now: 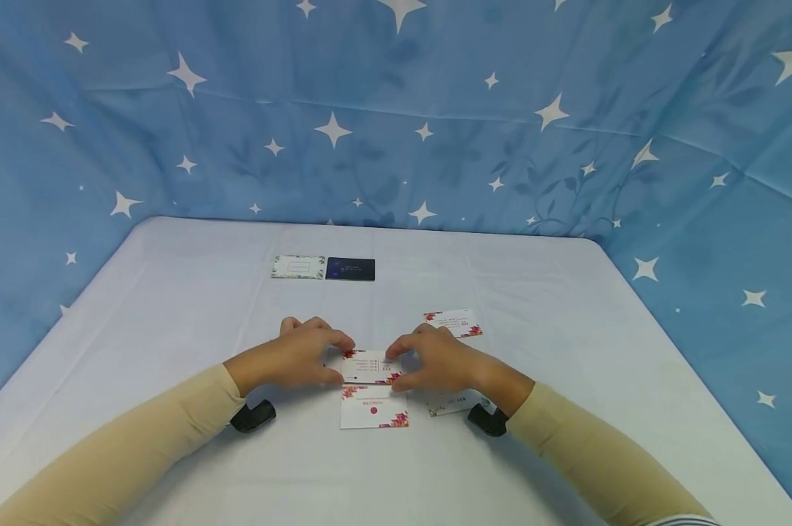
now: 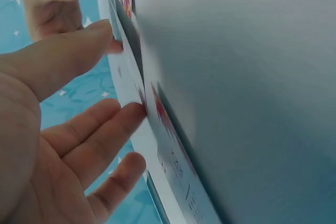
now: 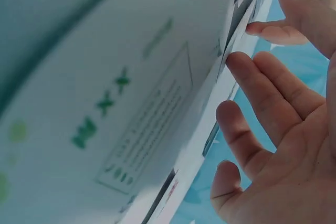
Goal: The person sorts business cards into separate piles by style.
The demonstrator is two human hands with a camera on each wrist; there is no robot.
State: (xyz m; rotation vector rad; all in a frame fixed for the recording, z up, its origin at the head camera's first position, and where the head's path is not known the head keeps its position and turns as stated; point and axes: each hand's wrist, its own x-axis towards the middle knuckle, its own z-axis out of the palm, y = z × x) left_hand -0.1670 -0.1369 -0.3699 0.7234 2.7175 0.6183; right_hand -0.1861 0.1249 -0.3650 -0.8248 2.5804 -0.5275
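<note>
Evidently, a single floral card (image 1: 368, 365) gripped at both ends, just below mid-frame;
left hand (image 1: 300, 356) pinches its left end, right hand (image 1: 440, 358) its right; the two-ended grip presumably serves to hold it square above the red-dotted card (image 1: 363, 418), and leaves most of its print uncovered; farther up the frame, left of centre, a green-bordered card (image 1: 298, 267) lies just beside a dark card (image 1: 350, 269); their aligned edges suggest deliberate placing.
</note>
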